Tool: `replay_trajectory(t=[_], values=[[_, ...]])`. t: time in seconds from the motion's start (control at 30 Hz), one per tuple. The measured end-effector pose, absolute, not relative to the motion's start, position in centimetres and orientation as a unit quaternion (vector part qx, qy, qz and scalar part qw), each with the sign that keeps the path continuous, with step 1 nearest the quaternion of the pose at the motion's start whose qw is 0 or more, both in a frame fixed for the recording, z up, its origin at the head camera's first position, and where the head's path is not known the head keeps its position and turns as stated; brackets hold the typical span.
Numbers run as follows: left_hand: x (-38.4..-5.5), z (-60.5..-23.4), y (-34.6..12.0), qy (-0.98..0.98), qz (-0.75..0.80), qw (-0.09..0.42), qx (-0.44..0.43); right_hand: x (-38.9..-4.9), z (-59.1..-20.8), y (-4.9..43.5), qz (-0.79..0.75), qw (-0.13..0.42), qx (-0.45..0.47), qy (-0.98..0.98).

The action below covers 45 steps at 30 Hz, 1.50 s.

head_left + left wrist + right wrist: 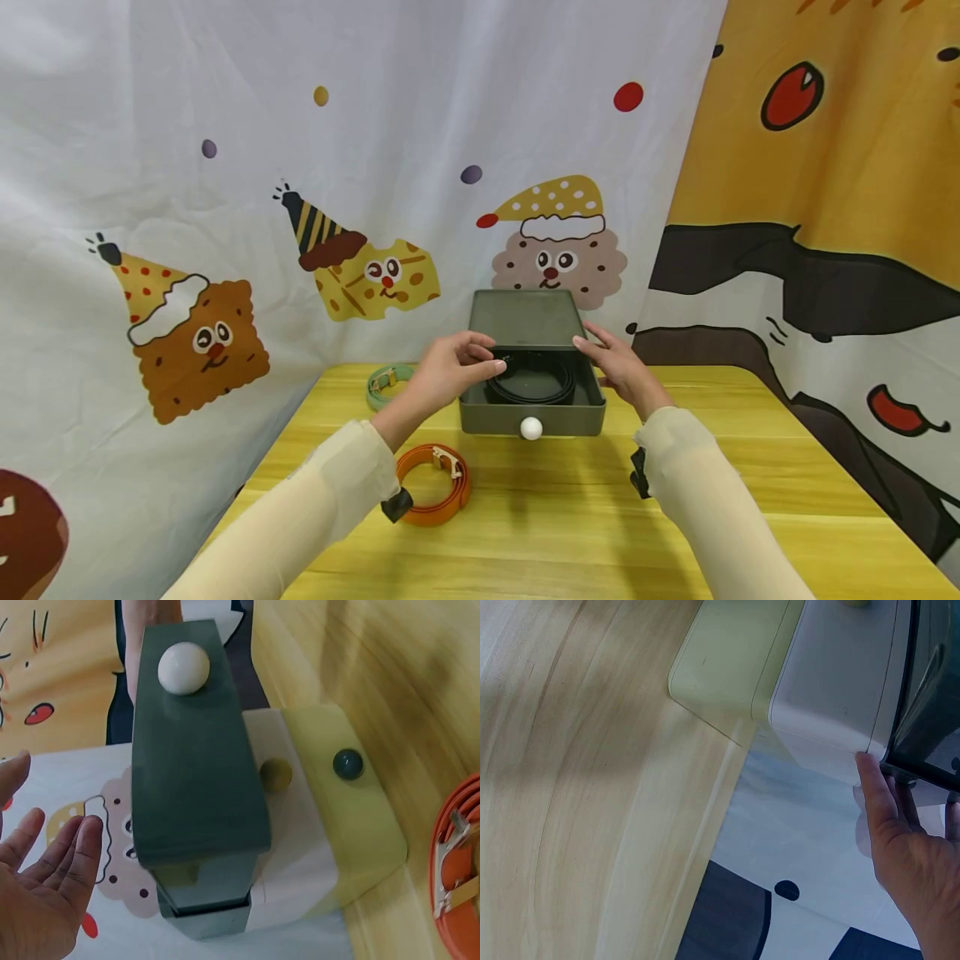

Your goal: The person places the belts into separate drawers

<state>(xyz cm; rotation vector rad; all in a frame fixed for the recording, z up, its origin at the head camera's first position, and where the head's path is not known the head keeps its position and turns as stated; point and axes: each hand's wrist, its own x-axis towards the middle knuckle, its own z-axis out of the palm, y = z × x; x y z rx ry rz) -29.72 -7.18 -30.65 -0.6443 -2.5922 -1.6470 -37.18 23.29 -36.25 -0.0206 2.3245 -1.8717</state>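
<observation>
A small drawer cabinet point(525, 317) stands at the back of the table, its dark green top drawer point(487, 421) pulled out. A round white knob point(531, 428) is on the drawer's front. Inside the drawer lies a coiled black belt point(534, 400). My left hand point(453, 367) hovers by the drawer's left edge, holding nothing; its fingers are spread in the left wrist view. At the cabinet's right side is my right hand point(622, 371), its extended fingers point(877, 791) touching the side near the top and front.
A coiled orange belt point(461, 492) lies on the wooden table point(555, 517), left of centre. Farther back is a coiled green belt point(377, 387). Below the dark drawer are a white drawer point(300, 855) and a pale yellow-green drawer point(367, 832). A printed curtain point(405, 125) hangs behind.
</observation>
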Motion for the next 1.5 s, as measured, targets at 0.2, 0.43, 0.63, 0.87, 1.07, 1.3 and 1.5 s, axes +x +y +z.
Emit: replay_trajectory(t=[0.2,0.43,0.63,0.87,1.07,1.3,1.5], values=[[-28.6,-31.6,-7.3,-0.810,-0.549,-0.008,-0.206,-37.1,-36.2,23.3,-0.625,0.080,-0.009,0.777],[-27.6,-32.8,-7.3,-0.808,-0.548,-0.007,-0.216,-37.2,-36.3,23.4,-0.623,0.077,-0.007,0.778],[-27.0,-33.6,-7.1,-0.804,-0.552,0.007,-0.222,-37.0,-36.2,23.3,-0.624,0.079,-0.007,0.778],[-26.2,-34.6,-6.4,-0.799,-0.558,-0.009,-0.226,-36.9,-36.1,23.3,-0.625,0.076,-0.005,0.777],[-25.8,-35.5,-6.0,-0.792,-0.570,-0.015,-0.216,-36.9,-36.1,23.3,-0.625,0.078,-0.006,0.777],[-25.5,-36.7,-5.5,-0.784,-0.583,-0.022,-0.209,-36.9,-36.1,23.2,-0.626,0.077,-0.005,0.776],[-25.4,-37.9,-4.9,-0.781,-0.590,-0.019,-0.203,-37.1,-36.2,23.3,-0.625,0.077,-0.002,0.777]])
